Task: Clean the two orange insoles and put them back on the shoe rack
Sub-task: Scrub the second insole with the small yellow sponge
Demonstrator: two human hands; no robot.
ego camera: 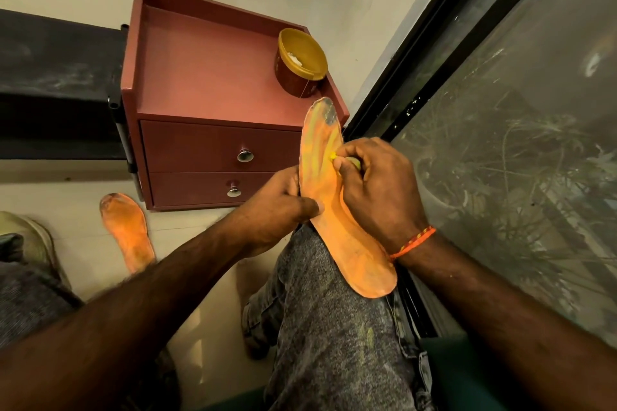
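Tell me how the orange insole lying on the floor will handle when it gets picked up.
The floor insole is thin and flat, so probably light and floppy. The held insole looks slightly curved, hinting at flex. Its grimy toe end may smear fingers.

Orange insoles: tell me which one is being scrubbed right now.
The insole on the knee: the left hand holds its edge while the right hand presses a small yellow tool against it. The other insole lies untouched on the floor.

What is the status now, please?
Left hand holds insole on knee. Right hand scrubs it with a small yellow tool. Second insole on floor. Nothing blocking.
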